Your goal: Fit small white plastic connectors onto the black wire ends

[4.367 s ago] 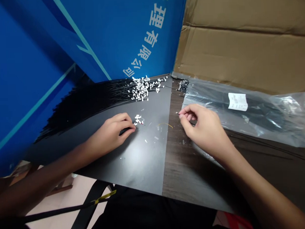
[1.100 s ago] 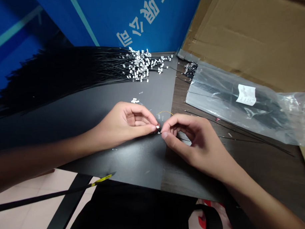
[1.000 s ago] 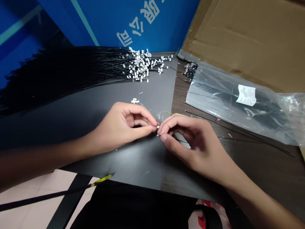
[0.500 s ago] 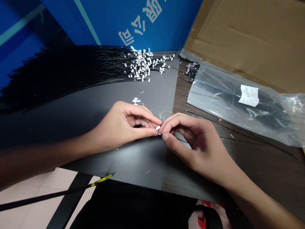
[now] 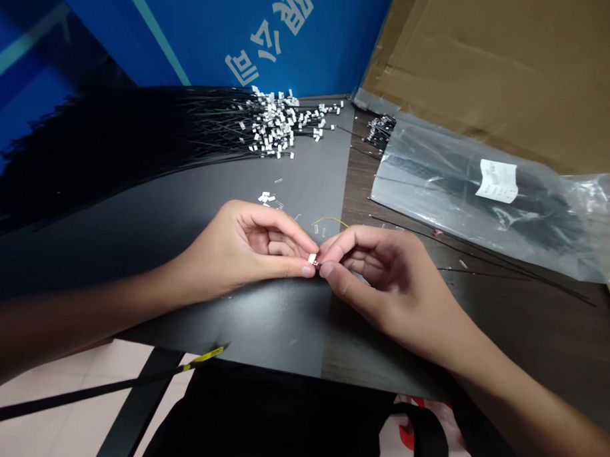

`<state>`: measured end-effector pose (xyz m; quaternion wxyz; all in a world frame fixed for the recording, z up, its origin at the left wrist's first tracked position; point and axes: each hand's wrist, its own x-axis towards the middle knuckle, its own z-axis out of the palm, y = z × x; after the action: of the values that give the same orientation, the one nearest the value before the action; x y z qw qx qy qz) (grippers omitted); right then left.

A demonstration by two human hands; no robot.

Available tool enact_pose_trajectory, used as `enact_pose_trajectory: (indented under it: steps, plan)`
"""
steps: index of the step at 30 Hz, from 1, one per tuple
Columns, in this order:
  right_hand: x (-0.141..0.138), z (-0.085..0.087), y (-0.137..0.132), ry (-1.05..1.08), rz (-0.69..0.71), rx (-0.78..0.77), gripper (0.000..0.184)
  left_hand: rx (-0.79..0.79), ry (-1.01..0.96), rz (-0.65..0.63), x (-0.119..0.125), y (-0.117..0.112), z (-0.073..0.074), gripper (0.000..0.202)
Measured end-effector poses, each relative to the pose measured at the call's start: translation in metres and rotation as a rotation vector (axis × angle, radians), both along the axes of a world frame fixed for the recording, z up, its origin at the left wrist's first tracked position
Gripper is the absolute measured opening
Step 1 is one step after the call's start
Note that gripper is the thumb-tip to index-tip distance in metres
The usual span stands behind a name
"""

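Observation:
Thumb and index finger of my left hand [image 5: 265, 246] pinch a small white connector housing [image 5: 313, 258]. Right beside it, my right hand [image 5: 381, 272] is closed in a pinch on the end of a thin black wire, whose small metal terminal [image 5: 315, 263] shows at the housing's edge. How far the terminal sits in the housing, I cannot tell. Both hands are over the dark table, fingertips nearly touching. Behind them lie several loose white housings [image 5: 266, 198] and a few small clear pieces [image 5: 324, 232].
A thick bundle of black wires [image 5: 146, 127] with white connectors [image 5: 276, 126] lies at the back left. At right are a clear plastic bag [image 5: 433, 177] of black wires, loose wires [image 5: 486, 249] and a cardboard box [image 5: 504, 68]. A blue panel [image 5: 203, 32] stands behind.
The view has shifted slightly. Both hands keep their pinch; the housing is a little more tilted, and the metal terminal shows more clearly between the fingertips.

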<state>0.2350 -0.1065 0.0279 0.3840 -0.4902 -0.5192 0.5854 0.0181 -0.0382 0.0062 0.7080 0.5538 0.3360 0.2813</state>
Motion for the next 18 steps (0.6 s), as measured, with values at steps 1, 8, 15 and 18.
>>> enact_pose_trajectory:
  steps: [1, 8, 15, 18]
  plan:
    - [0.0002, 0.0001, 0.0, -0.004, 0.0, -0.002, 0.009, -0.001, 0.001, -0.002, 0.0001, 0.0001, 0.0002, 0.021]
    - [0.0011, -0.001, -0.0009, -0.048, -0.02, 0.063, 0.008, 0.104, -0.014, 0.002, 0.0028, 0.0001, 0.0027, 0.02]
    - [0.0011, -0.0023, -0.0019, -0.103, -0.025, 0.084, 0.008, 0.087, 0.022, 0.016, -0.0003, 0.0032, -0.0025, 0.016]
    - [0.0005, -0.0032, -0.0008, -0.126, -0.021, 0.067, 0.006, 0.011, 0.022, 0.042, 0.0, 0.0031, -0.0026, 0.015]
